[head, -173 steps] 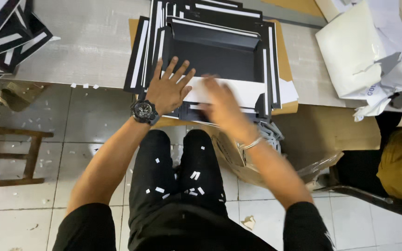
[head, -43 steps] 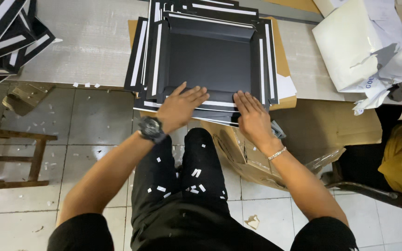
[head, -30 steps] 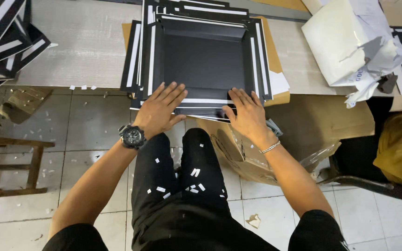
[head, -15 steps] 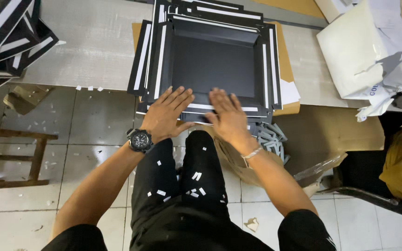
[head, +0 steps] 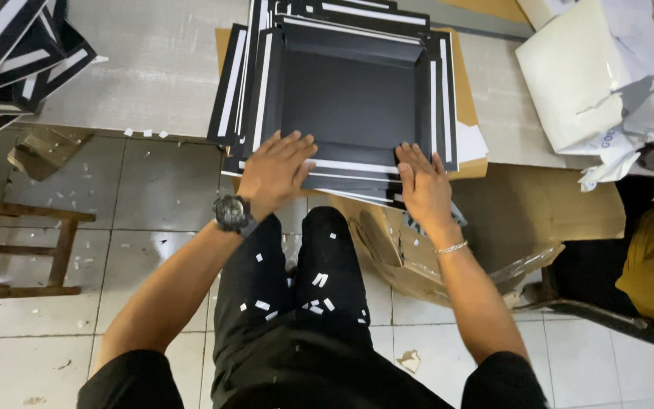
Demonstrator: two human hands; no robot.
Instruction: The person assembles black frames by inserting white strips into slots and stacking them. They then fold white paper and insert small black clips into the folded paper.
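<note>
A flat black box piece (head: 350, 106) lies on top of a stack of the same black sheets with white strips (head: 245, 83). The stack sits on a brown cardboard sheet (head: 465, 91) at the near edge of a grey table (head: 153, 68), at about 12 o'clock from the person. The side flaps of the black piece lie spread out around its square middle.

The left hand (head: 274, 170) is open and flat, fingers spread, pressing down on the near flap at its left end. A black watch (head: 232, 213) is on that wrist. The right hand (head: 424, 185) is open and flat too, with fingers together, pressing on the right end of the same flap. A thin silver bracelet (head: 452, 248) is on that wrist. Neither hand grips anything.

At 6 o'clock are the person's black trousers (head: 297, 318), dotted with small white paper bits. Just under the table edge, at about 4 o'clock from the hands, is an open brown cardboard box (head: 410, 250). At 2 o'clock, crumpled white paper (head: 599, 76) lies on the table. At 10 o'clock, more black and white sheets (head: 9, 60) are piled up. At 8 o'clock, a small wooden stool (head: 28, 250) stands on the tiled floor (head: 145, 227).
</note>
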